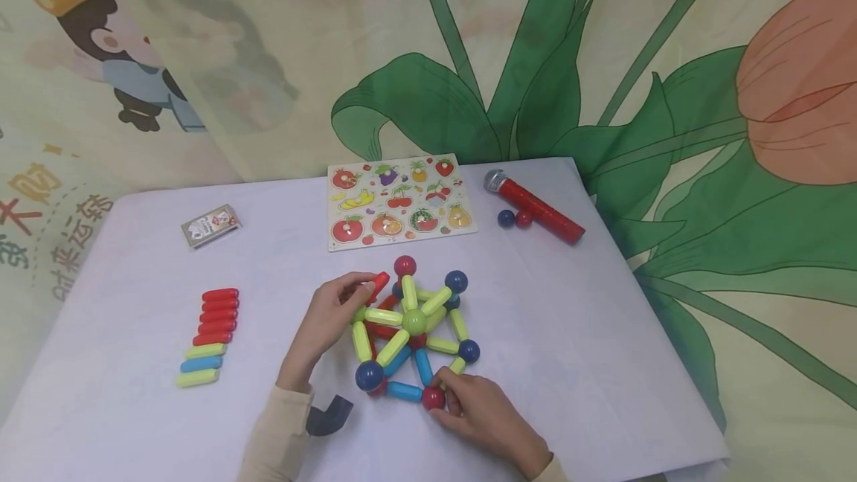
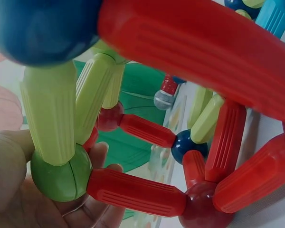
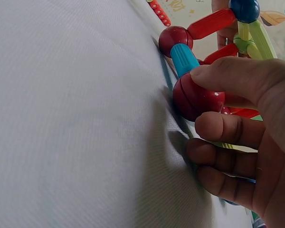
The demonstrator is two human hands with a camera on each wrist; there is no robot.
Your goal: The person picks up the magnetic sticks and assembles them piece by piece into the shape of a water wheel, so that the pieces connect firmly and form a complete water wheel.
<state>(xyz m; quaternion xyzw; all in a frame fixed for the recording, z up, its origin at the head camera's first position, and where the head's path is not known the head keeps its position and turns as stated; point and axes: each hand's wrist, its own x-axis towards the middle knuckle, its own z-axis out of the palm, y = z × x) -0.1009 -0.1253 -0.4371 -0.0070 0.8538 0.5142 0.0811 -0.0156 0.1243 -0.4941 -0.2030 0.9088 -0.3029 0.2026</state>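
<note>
table (image 1: 569, 407): two loose balls (image 1: 506, 219); left hand (image 1: 329, 322) pinches one stick (image 1: 381, 283), right hand (image 1: 483, 413) one ball (image 1: 432, 399).

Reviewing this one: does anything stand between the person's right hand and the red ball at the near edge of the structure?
Nothing visible does. The right hand pinches that red ball, its thumb directly on the surface. The nearest blue rod joins the ball from the left, away from the hand.

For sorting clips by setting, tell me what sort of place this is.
Probably a play corner: a fruit puzzle board, a ball-and-rod construction toy and a tulip-printed backdrop.
</note>
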